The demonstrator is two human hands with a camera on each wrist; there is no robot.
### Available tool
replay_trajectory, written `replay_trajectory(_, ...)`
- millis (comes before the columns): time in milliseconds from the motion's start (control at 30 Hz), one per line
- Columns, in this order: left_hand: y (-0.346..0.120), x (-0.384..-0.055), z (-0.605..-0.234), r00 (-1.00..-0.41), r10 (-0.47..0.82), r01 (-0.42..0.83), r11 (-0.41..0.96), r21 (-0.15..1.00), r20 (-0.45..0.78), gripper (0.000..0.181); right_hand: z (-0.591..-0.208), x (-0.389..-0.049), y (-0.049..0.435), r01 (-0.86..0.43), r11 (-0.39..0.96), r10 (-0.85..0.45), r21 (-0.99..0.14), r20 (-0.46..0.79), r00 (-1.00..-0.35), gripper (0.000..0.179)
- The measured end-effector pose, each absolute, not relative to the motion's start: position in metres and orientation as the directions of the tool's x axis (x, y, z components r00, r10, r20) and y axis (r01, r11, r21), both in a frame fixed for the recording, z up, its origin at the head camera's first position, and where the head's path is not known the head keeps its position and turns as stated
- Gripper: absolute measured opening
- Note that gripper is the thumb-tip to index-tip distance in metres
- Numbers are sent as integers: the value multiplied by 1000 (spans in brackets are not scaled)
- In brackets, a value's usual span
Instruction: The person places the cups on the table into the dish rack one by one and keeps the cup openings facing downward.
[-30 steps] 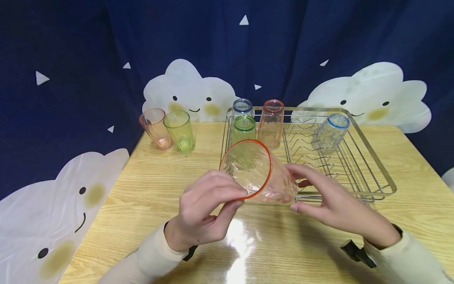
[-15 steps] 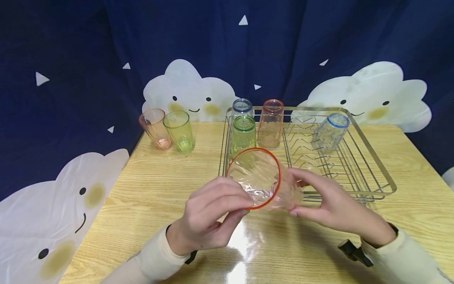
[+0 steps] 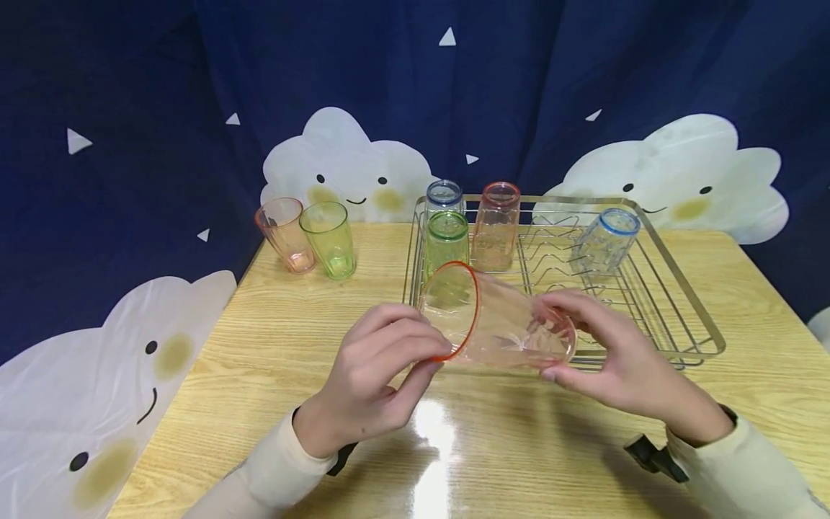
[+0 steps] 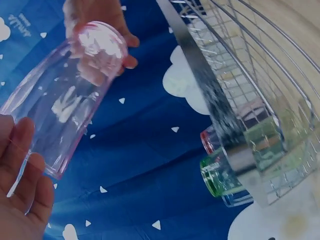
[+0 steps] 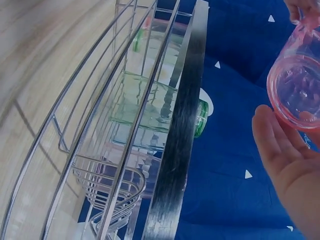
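Observation:
Between both hands, above the table, a clear pinkish tumbler with a red-orange rim (image 3: 499, 317) lies nearly on its side, its mouth toward the left. My left hand (image 3: 379, 375) pinches the lower rim between thumb and fingers. At the base end, my right hand (image 3: 616, 353) holds the tumbler with thumb below and fingers above. The left wrist view shows the tumbler (image 4: 70, 95) with a hand at each end. In the right wrist view the tumbler's round base (image 5: 300, 92) sits near the right fingertips.
Behind the hands stands a metal dish rack (image 3: 687, 303). Upside down in it are a green tumbler (image 3: 447, 241), a dark blue one (image 3: 444, 194), a red one (image 3: 498, 227) and a light blue one (image 3: 606, 241). Upright on the table stand an orange tumbler (image 3: 285, 234) and a yellow-green tumbler (image 3: 329, 238).
The tumbler has swung from pointing its mouth more toward the camera to lying more sideways. My right hand has shifted slightly right with its base; my left hand still pinches the rim.

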State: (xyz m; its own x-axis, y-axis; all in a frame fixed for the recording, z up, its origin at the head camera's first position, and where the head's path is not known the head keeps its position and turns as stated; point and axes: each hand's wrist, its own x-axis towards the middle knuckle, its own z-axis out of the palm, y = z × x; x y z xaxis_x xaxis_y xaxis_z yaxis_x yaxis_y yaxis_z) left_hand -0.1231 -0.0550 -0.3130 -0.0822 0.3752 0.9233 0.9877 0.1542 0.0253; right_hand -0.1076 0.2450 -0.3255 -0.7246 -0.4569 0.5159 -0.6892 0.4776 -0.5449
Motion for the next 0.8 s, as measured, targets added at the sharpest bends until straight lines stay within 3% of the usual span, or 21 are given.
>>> replay_trajectory(167,-59,-126,-319,-134,381,982,175,71,915,10,-323,-107,245,-663,459,-425,-592,509,-748,85)
replay_trajectory(467,-63,-131,-326,-198,378,966,230,116,904,8,-321,-111,243,-739,195,-381,-645,644,-663,81)
replay_trajectory(667,-64,-134,-330,-239,381,954,265,142,893,11,-314,-110,242,-752,130,-363,-646,675,-643,74)
replay_trajectory(800,-66,-134,-330,-311,403,932,308,193,861,11,-307,-111,241,-782,111,-352,-613,712,-608,73)
